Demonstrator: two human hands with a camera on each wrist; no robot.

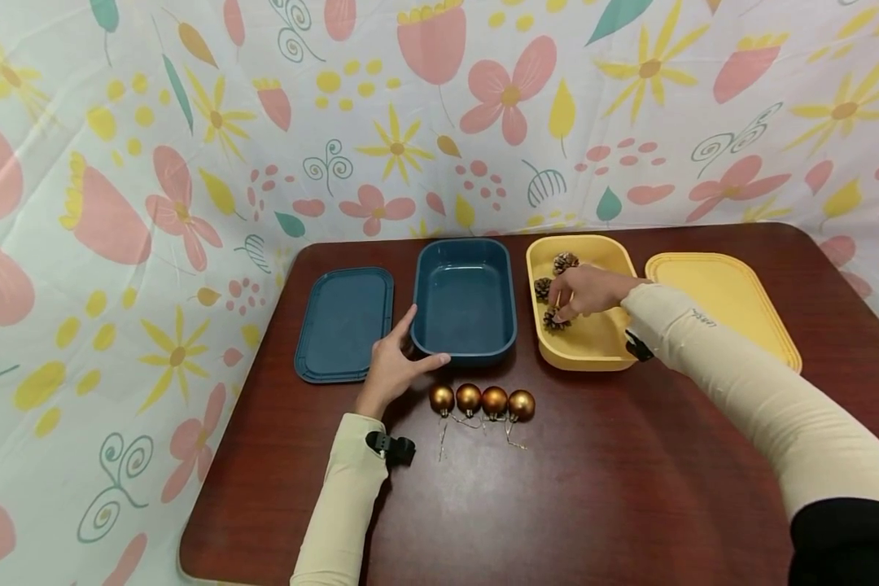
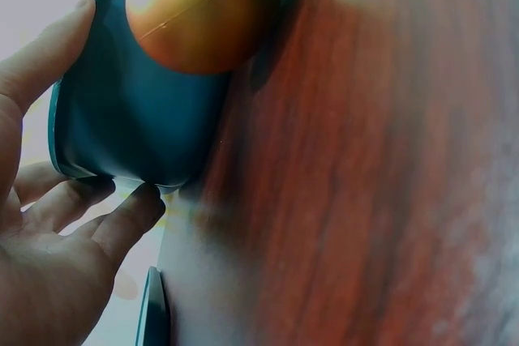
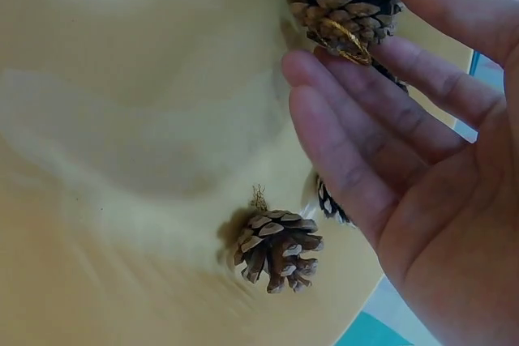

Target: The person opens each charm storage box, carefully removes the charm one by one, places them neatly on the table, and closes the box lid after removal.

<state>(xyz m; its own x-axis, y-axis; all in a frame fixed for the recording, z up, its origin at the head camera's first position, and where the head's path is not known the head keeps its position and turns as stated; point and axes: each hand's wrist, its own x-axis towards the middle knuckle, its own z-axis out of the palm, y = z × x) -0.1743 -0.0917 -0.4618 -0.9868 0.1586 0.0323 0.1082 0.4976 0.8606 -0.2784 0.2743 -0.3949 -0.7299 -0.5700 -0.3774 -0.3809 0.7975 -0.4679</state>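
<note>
My left hand [image 1: 393, 366] lies spread at the near left corner of a deep blue container [image 1: 463, 360], thumb along the front and fingers against the side. In the left wrist view its fingers [image 2: 130, 216] touch the container's outer wall. My right hand [image 1: 589, 290] reaches inside a yellow container [image 1: 586, 364]. Between thumb and fingers it pinches a pine cone [image 3: 349, 2] with a gold loop, low in that container. Other pine cones, one [image 1: 566, 262] at the back and one [image 1: 543, 289] by the left wall, lie inside it; fingers partly hide some.
Several shiny copper-gold ball ornaments [image 1: 494, 402] with gold strings stand in a row before the blue container. A flat blue lid [image 1: 346, 325] lies at left, a yellow lid [image 1: 725, 301] at right. Behind the dark wooden table [image 1: 593, 496] hangs a flowered cloth [image 1: 425, 122].
</note>
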